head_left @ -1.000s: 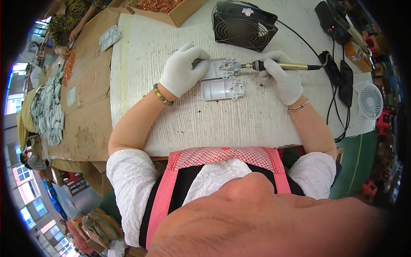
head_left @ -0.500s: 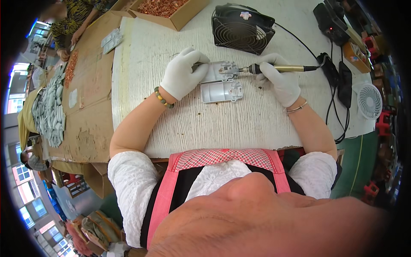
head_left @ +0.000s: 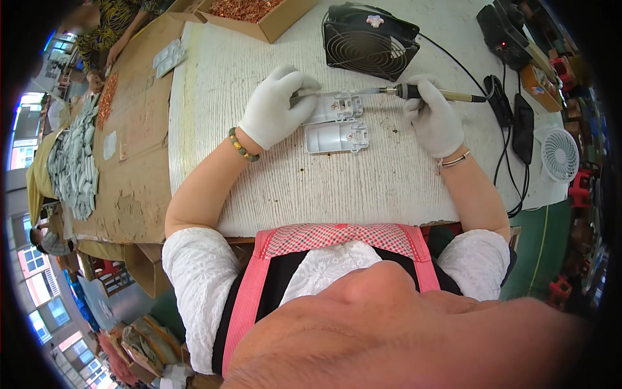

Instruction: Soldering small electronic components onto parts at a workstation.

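Observation:
My left hand (head_left: 273,109), in a white glove, pinches the left end of a pale grey plastic shell (head_left: 328,109). Small metal parts show at the shell's right end. A second, similar shell (head_left: 330,138) lies on the table just nearer to me, with nothing gripping it. My right hand (head_left: 437,122), also gloved, is closed around the handle of a soldering iron (head_left: 447,94). The iron points left, its tip near the far right edge of the first shell; whether it touches cannot be told.
A black fan (head_left: 369,48) stands beyond the shells. Cables and a black station (head_left: 500,37) lie at right, by a small white fan (head_left: 558,153). A cardboard box (head_left: 269,29) holds copper-coloured parts. At left are piled grey shells (head_left: 78,159) and another person's hand (head_left: 95,82).
The soldering iron and my right hand have moved a little right and away from me, taking the tip off the metal parts. My left hand stays on the shell.

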{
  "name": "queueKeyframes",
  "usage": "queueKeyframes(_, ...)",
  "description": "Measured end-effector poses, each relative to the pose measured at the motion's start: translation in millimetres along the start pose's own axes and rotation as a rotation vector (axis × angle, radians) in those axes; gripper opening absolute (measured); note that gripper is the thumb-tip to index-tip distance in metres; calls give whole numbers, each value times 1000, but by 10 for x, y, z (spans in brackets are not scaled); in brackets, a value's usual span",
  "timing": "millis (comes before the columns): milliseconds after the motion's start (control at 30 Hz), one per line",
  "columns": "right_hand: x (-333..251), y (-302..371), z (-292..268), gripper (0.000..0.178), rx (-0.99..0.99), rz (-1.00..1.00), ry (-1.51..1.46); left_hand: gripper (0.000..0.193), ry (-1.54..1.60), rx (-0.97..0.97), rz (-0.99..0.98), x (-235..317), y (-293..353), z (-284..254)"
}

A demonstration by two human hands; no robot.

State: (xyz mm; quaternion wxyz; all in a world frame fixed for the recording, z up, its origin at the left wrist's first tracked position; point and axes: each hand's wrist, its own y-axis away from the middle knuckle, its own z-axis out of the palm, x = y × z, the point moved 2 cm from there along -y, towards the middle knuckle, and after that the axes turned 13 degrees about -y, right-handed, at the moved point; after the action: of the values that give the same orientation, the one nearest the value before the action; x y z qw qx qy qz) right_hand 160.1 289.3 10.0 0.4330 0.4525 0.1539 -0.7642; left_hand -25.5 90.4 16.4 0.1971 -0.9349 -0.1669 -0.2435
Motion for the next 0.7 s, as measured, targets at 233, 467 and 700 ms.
queueKeyframes(233, -21, -7, -47, 20, -14, 3, -124, 37, -156, -223, 193, 70, -30, -44)
queueKeyframes(467, 31, -58, -111, 18, 11, 49, -114, 24, -99, -310, 79, 151, 7, -182)
queueKeyframes(700, -57, -26, -69, 14, 35, 65, -215, 23, 115, -358, 241, 516, 87, -254)
